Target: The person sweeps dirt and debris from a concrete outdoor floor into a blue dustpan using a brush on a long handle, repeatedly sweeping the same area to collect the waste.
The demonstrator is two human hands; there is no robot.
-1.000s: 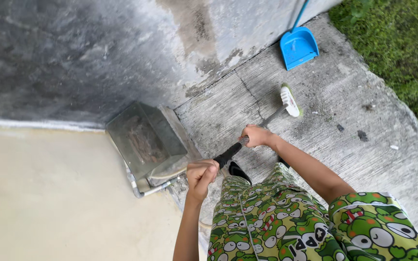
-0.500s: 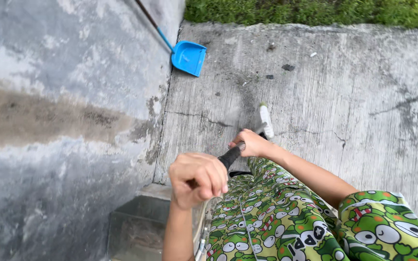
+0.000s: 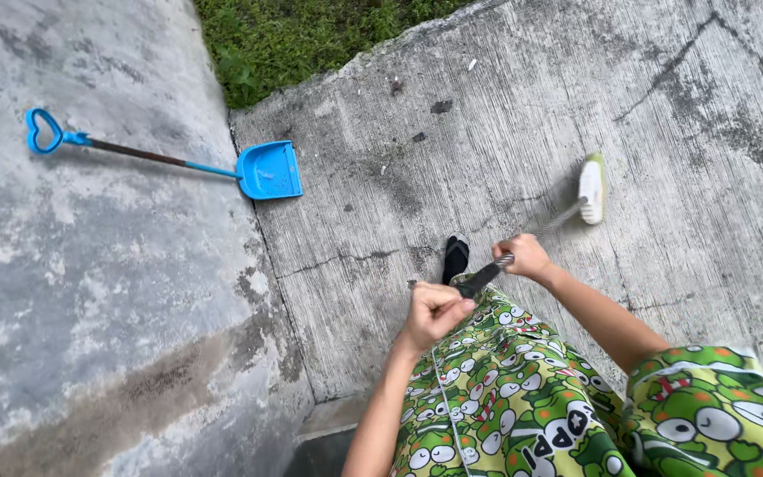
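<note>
Brush swings right across the concrete.
Left hand [image 3: 432,311] and right hand [image 3: 525,256] both grip the brush [image 3: 590,187], now at two o'clock; dustpan [image 3: 268,170] shifted to ten.

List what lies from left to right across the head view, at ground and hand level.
Heart-shaped dustpan handle → blue dustpan → left hand → right hand → white brush head.
</note>
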